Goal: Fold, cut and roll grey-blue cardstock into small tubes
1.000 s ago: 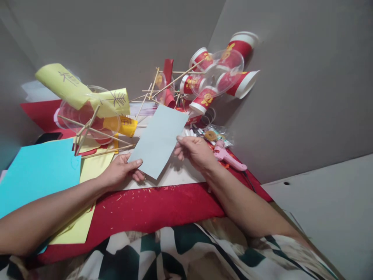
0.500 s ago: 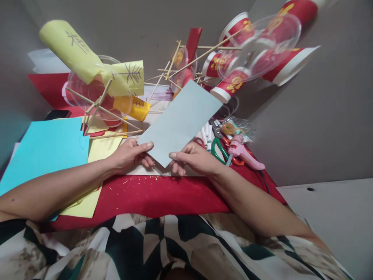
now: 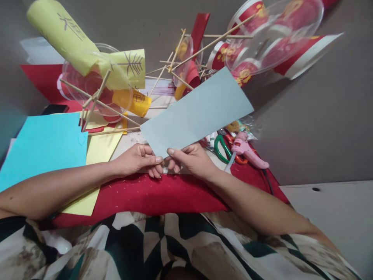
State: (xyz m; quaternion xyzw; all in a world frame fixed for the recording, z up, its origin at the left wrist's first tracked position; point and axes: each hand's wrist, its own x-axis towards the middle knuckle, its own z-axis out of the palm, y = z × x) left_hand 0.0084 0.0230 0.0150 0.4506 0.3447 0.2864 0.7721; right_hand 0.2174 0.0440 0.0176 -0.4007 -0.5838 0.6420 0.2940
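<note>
A pale blue-grey strip of paper [image 3: 198, 111] is held up over the table, slanting away to the upper right. My left hand [image 3: 144, 160] pinches its near left corner between thumb and fingers. Close beside it, my right hand [image 3: 190, 158] grips the near edge, thumb on top. The strip's far end hides part of the red paper cups [image 3: 244, 74] behind it. Left of the strip stands a model of wooden sticks [image 3: 100, 103], a clear plastic disc [image 3: 68, 74] and yellow paper tubes [image 3: 65, 33] with dark writing.
Blue paper [image 3: 46, 144] and yellow paper [image 3: 101, 149] lie at left on the red cloth [image 3: 151, 196]. To the right are green-handled scissors [image 3: 219, 149] and a pink glue gun [image 3: 247, 151]. A second stick model with a large clear disc [image 3: 316, 23] and cups rises at the back right.
The paper strip has swung clockwise, its far end moving right. My two hands have come closer together at its near end. The view has shifted slightly.
</note>
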